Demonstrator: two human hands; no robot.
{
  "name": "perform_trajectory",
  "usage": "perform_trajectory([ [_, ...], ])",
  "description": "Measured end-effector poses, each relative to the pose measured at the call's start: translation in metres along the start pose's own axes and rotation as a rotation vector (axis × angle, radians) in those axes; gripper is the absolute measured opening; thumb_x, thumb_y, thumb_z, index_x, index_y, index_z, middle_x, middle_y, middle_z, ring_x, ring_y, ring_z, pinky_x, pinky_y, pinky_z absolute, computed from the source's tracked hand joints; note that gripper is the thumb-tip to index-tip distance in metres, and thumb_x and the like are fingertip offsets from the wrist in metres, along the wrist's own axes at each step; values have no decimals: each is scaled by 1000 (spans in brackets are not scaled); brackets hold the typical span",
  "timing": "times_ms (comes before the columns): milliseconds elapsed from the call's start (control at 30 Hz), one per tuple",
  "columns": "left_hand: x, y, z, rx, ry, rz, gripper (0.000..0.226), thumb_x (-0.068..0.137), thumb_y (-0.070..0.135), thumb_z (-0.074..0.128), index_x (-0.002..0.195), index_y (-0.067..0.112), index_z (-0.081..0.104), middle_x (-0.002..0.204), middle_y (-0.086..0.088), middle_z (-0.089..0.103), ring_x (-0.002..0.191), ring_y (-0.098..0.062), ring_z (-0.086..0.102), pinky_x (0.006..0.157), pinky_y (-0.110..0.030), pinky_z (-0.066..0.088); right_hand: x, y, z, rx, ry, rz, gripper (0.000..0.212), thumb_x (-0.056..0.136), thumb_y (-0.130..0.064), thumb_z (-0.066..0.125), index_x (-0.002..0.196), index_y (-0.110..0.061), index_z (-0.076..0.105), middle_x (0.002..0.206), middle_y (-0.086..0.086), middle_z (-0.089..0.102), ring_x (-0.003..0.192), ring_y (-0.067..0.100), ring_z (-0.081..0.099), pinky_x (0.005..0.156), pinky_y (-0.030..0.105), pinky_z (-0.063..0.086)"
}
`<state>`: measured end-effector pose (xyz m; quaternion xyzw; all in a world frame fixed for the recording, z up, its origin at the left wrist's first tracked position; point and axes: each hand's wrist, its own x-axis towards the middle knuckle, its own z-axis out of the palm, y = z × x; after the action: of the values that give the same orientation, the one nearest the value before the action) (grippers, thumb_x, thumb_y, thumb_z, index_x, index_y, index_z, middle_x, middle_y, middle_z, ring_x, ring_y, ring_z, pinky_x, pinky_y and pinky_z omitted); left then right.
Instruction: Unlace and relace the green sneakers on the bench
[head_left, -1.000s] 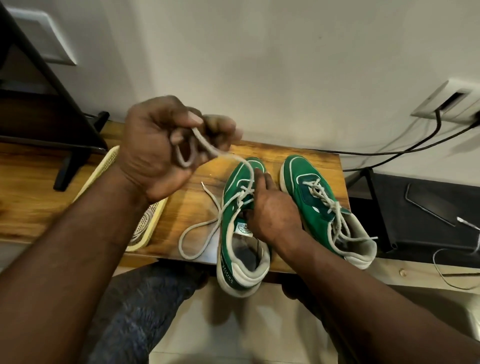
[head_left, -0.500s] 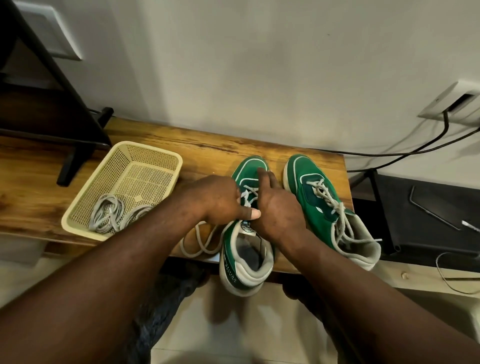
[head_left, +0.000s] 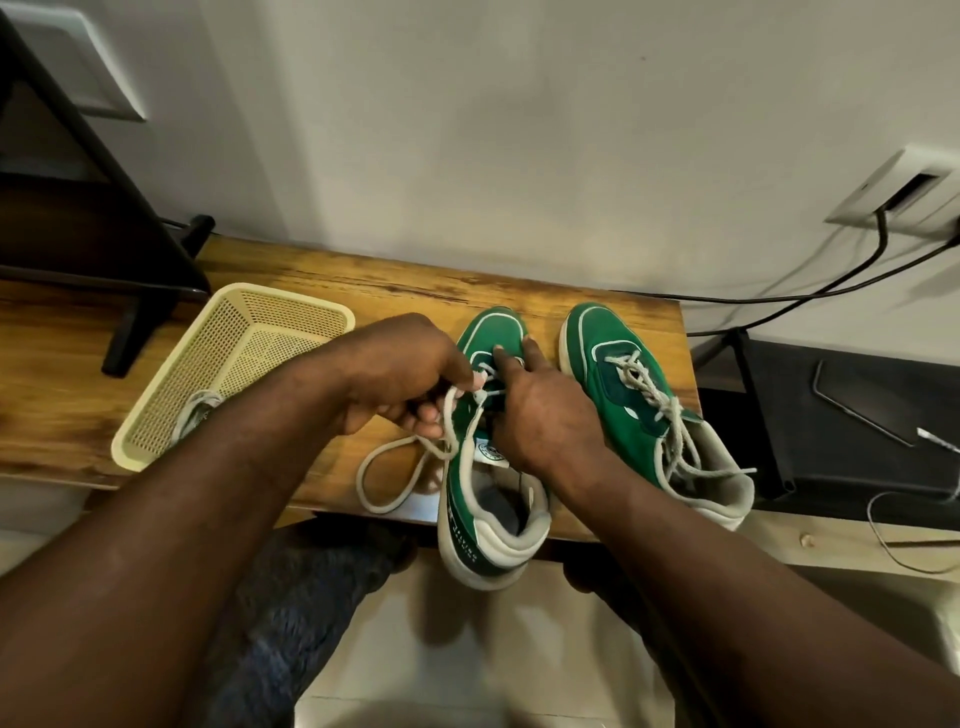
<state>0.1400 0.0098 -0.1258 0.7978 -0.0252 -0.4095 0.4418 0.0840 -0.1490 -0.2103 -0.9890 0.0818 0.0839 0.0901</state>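
— Where do we stand on the sneakers?

— I'm on the first sneaker (head_left: 461, 486). It lies on the bench (head_left: 363, 283), toe to the wall, heel hanging over the front edge. Its lace (head_left: 387, 470) is threaded only near the toe, and the rest trails in a loose loop on the wood. My left hand (head_left: 410, 376) pinches a strand just beside those eyelets. My right hand (head_left: 545, 418) lies over the tongue, fingers straight, pressing the upper down. The two hands nearly touch.

— Unlacing or relacing?

— I can't tell; I judge it roughly midway on this shoe. The next move calls for working one strand cleanly through a single eyelet, with the right hand steadying the overhanging shoe.

— And the other?

— The second sneaker (head_left: 641, 397) sits just beside it, fully laced. Further off, a cream basket (head_left: 270, 338) holds spare laces (head_left: 195, 410).

— Any writing?

— There's a round tongue badge (head_left: 488, 451) and print along the heel side, both too small to read.
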Motion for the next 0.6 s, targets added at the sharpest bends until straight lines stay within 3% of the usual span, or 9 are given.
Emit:
perform_trajectory([
  [100, 4, -3, -3, 30, 34, -1, 19, 98, 9, 63, 96, -7, 73, 71, -14, 63, 51, -19, 54, 54, -30, 55, 0, -2, 1, -6, -18, 2, 92, 91, -24, 72, 167, -29, 20, 176, 8, 7, 129, 37, 61, 97, 45, 58],
  [200, 7, 1, -9, 458, 56, -45, 18, 95, 18, 67, 83, 6, 74, 70, -5, 71, 58, -18, 63, 52, -24, 51, 0, 1, -1, 34, -37, -19, 87, 92, -28, 71, 166, -29, 24, 176, 5, 7, 131, 37, 59, 102, 46, 56],
  [300, 9, -5, -17, 843, -99, -206, 16, 92, 23, 74, 78, 15, 77, 67, 6, 72, 64, -12, 65, 44, -16, 44, 3, 9, -9, 102, -94, -67, 81, 94, -35, 69, 164, -30, 28, 177, 1, 7, 138, 35, 54, 114, 48, 47],
  [367, 12, -12, -22, 806, -74, -194, 9, 88, 21, 78, 86, 13, 80, 84, -2, 78, 77, -20, 74, 58, -24, 54, 5, 12, -15, 118, -137, -104, 80, 94, -39, 69, 164, -31, 30, 177, -2, 8, 141, 33, 53, 116, 47, 45],
  [433, 15, -13, -23, 594, 114, -68, 7, 91, 15, 73, 92, 9, 77, 92, -10, 78, 82, -26, 76, 74, -35, 61, 7, 13, -20, 117, -166, -121, 79, 95, -41, 68, 164, -32, 30, 176, -3, 9, 143, 31, 51, 117, 45, 42],
  [500, 19, -10, -16, 450, 266, 76, 7, 94, 20, 71, 94, 14, 75, 91, -8, 76, 82, -27, 76, 81, -44, 65, 7, 12, -24, 133, -178, -113, 78, 95, -44, 67, 163, -30, 30, 176, 0, 12, 146, 31, 47, 118, 44, 39],
  [600, 23, -7, 4, 541, 160, 106, 26, 94, 47, 73, 88, 22, 77, 85, -1, 76, 79, -21, 74, 79, -40, 63, 7, 10, -29, 195, -199, -74, 80, 92, -50, 63, 162, -24, 34, 170, 8, 31, 145, 32, 46, 117, 45, 42],
])
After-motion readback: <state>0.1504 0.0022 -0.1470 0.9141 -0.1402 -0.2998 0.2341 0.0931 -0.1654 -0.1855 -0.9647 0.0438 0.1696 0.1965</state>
